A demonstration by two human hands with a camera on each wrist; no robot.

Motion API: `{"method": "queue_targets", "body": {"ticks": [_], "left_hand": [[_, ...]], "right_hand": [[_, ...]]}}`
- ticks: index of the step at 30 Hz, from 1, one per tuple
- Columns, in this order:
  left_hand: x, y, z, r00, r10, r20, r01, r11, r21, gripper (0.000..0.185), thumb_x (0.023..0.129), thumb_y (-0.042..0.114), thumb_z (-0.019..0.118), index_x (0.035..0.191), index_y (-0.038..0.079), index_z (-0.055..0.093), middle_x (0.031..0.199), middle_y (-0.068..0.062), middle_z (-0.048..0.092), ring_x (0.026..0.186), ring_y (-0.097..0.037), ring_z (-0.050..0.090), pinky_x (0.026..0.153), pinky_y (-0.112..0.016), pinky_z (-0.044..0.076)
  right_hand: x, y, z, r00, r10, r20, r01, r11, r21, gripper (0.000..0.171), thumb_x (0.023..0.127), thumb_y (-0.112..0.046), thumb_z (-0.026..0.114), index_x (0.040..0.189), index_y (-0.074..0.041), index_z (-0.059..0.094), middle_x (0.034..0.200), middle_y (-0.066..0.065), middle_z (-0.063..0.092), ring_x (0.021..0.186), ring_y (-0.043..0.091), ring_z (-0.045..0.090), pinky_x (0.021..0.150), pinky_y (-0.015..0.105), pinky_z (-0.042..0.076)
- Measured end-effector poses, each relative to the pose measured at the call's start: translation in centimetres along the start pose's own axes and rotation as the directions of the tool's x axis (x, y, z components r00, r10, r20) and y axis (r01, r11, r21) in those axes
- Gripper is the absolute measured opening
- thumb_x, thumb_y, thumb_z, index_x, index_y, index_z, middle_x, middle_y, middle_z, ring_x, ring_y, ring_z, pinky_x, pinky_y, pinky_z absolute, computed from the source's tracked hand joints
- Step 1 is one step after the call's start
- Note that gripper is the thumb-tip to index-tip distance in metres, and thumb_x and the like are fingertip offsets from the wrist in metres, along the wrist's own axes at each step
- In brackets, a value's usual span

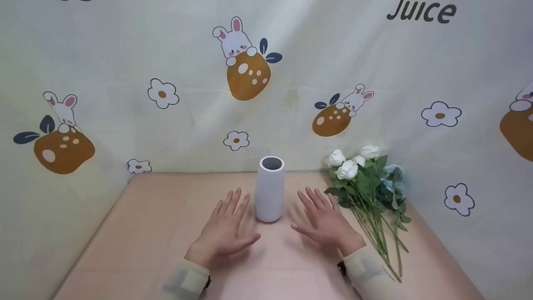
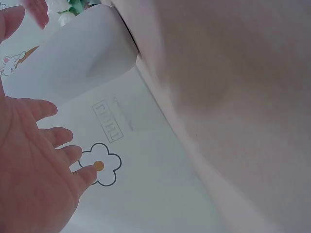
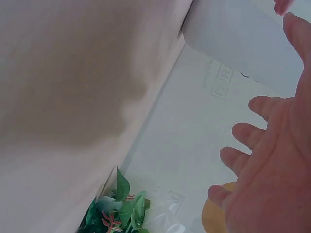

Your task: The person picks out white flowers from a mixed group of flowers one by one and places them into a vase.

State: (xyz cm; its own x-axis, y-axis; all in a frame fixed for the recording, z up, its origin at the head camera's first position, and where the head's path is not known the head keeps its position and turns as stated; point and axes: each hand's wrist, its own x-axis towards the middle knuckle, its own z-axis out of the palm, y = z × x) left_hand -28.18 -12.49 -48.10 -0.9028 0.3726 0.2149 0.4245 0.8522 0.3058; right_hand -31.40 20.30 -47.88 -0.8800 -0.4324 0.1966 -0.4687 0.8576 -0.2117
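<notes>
A white vase stands upright on the pink-covered table, its dark round mouth facing up. To its left is my left hand, fingers spread and thumb pointing toward the vase's near side. My right hand mirrors it on the other side, also spread. Both hands are apart from the vase and hold nothing. In the left wrist view the vase rises beyond the left palm. The right wrist view shows the vase beyond the right hand.
Right of the right hand lies a bunch of artificial flowers: white roses, pale blue blooms and long green stems reaching toward the near edge. A printed cloth wall with rabbits and flowers closes off the back and sides of the table.
</notes>
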Motion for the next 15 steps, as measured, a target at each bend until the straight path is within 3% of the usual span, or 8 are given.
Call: {"method": "queue_targets", "body": {"ticks": [5, 8, 10, 15], "left_hand": [[0.3, 0.2, 0.0, 1.000, -0.024, 0.012, 0.025, 0.999, -0.037, 0.107, 0.097, 0.067, 0.068, 0.175, 0.009, 0.024, 0.185, -0.020, 0.014, 0.172, -0.043, 0.011, 0.139, -0.065, 0.019], [0.4, 0.4, 0.2, 0.998, -0.062, 0.024, 0.064, 0.990, -0.126, 0.109, 0.097, 0.069, 0.068, 0.176, 0.009, 0.022, 0.185, -0.018, 0.014, 0.172, -0.041, 0.013, 0.139, -0.064, 0.021], [0.4, 0.8, 0.3, 0.994, -0.105, 0.041, 0.111, 0.968, -0.226, 0.111, 0.096, 0.070, 0.069, 0.176, 0.010, 0.020, 0.185, -0.016, 0.016, 0.172, -0.040, 0.016, 0.138, -0.064, 0.024], [0.8, 1.6, 0.8, 0.974, -0.217, 0.067, 0.225, 0.874, -0.431, 0.112, 0.095, 0.062, 0.076, 0.177, 0.014, 0.016, 0.184, -0.014, 0.020, 0.169, -0.040, 0.026, 0.135, -0.065, 0.030]], "right_hand": [[0.0, 0.1, -0.2, 1.000, 0.002, -0.008, -0.003, 1.000, -0.018, 0.097, 0.102, -0.075, 0.056, 0.176, -0.019, 0.028, 0.183, 0.013, 0.025, 0.170, 0.042, 0.021, 0.133, 0.080, 0.014], [0.1, 0.2, -0.2, 1.000, 0.004, -0.017, -0.004, 1.000, -0.013, 0.097, 0.101, -0.075, 0.057, 0.175, -0.019, 0.029, 0.183, 0.013, 0.026, 0.170, 0.041, 0.023, 0.133, 0.080, 0.015], [0.0, 0.3, -0.2, 1.000, 0.003, -0.018, -0.003, 1.000, -0.009, 0.098, 0.101, -0.074, 0.058, 0.175, -0.018, 0.029, 0.182, 0.014, 0.027, 0.169, 0.042, 0.025, 0.133, 0.079, 0.016], [-0.1, 0.6, -0.1, 0.999, 0.011, -0.034, -0.011, 1.000, 0.016, 0.098, 0.101, -0.072, 0.061, 0.174, -0.015, 0.031, 0.180, 0.017, 0.031, 0.165, 0.046, 0.032, 0.133, 0.076, 0.021]]}}
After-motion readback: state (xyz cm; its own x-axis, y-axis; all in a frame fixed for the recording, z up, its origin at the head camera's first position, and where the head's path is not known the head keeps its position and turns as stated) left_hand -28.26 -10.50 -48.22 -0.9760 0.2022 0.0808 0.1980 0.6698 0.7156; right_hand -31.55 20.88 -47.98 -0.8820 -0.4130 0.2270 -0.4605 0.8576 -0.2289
